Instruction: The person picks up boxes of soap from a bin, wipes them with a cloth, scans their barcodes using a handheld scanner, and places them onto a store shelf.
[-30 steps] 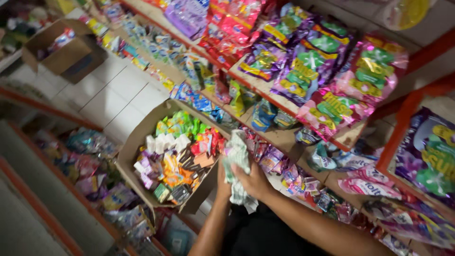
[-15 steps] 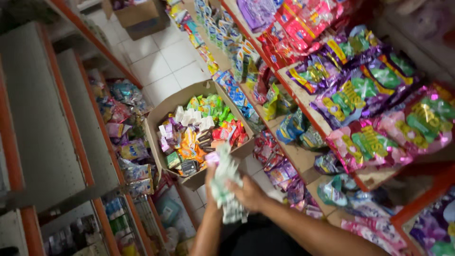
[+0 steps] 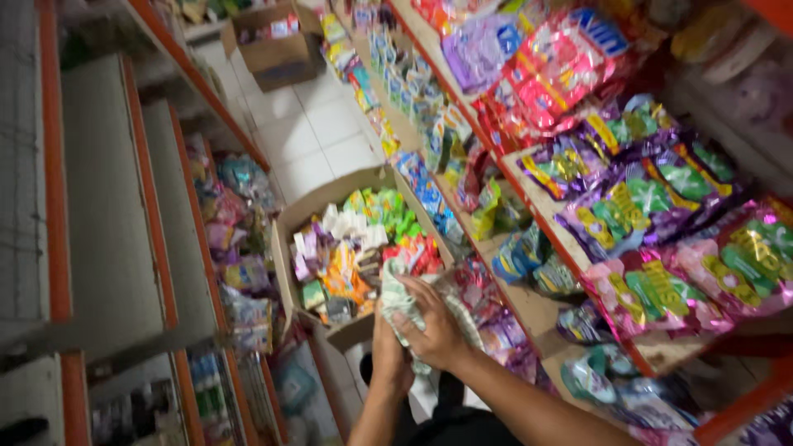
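At the near edge of the open cardboard box (image 3: 291, 221), both hands are sitting lower in view than half a second ago. The right hand (image 3: 435, 322) is clenching a strip of pale sachets (image 3: 398, 301), with the left hand (image 3: 388, 357) gripping beneath. The strip's long axis is running from 11 to 5 o'clock.

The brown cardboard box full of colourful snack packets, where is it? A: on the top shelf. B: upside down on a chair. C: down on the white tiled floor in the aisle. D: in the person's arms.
C: the brown cardboard box full of colourful snack packets stands open on the white tiled floor between the shelves, just ahead of both hands, which hold a bunch of pale packets.
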